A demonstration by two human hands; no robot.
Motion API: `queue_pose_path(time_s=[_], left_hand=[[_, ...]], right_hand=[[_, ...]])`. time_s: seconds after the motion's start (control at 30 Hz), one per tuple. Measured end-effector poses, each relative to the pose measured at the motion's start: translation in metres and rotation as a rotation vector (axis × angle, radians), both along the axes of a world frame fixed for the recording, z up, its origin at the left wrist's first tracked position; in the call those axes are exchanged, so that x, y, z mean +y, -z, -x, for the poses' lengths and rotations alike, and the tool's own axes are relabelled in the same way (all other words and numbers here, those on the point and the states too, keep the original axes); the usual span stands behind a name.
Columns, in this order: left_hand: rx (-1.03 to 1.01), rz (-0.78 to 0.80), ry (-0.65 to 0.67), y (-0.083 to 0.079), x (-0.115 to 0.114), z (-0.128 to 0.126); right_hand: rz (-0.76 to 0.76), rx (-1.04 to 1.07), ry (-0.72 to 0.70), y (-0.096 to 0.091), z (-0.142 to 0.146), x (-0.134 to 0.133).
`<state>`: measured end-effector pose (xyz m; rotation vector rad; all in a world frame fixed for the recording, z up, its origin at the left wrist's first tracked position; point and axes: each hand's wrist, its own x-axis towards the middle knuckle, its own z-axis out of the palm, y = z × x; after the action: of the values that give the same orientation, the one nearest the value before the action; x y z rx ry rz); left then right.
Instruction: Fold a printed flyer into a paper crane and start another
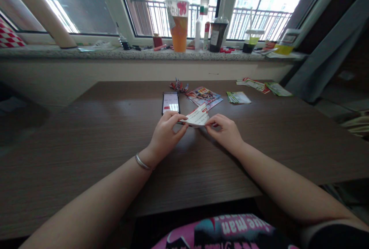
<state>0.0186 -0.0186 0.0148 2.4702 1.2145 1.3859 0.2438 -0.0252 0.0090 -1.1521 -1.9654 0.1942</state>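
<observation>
**Mid-fold, paper pinched at both ends**

Your left hand and right hand each close their grip on the folded paper, low over the brown table, just before the phone (screen lit). A crease looks under way, so squaring its edges needs care. Drink cups line the windowsill.

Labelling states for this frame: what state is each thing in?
paper: partly folded, held between both hands
left hand: pinching the paper's left end
right hand: pinching its right end
phone: flat on the table, screen lit
orange drink: upright, straw in, partly full
dark drink: upright, lid on
leaflets: stacked flat, untouched
</observation>
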Motion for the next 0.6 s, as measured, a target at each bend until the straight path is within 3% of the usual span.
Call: queue_pose_path(time_s=[0.27, 0.43, 0.6], left_hand=[[-0.090, 0.221, 0.047, -0.0030, -0.0018, -0.0008], [-0.109, 0.208, 0.017, -0.0030, -0.0007, -0.0001], [0.043, 0.132, 0.048, -0.0041, -0.0027, 0.0030]], right_hand=[[0.024, -0.036, -0.049, 0.0014, -0.0001, 0.0009], [0.012, -0.106, -0.093, 0.0037, -0.0006, 0.0033], [-0.103, -0.095, -0.063, -0.0003, -0.0022, 0.0030]])
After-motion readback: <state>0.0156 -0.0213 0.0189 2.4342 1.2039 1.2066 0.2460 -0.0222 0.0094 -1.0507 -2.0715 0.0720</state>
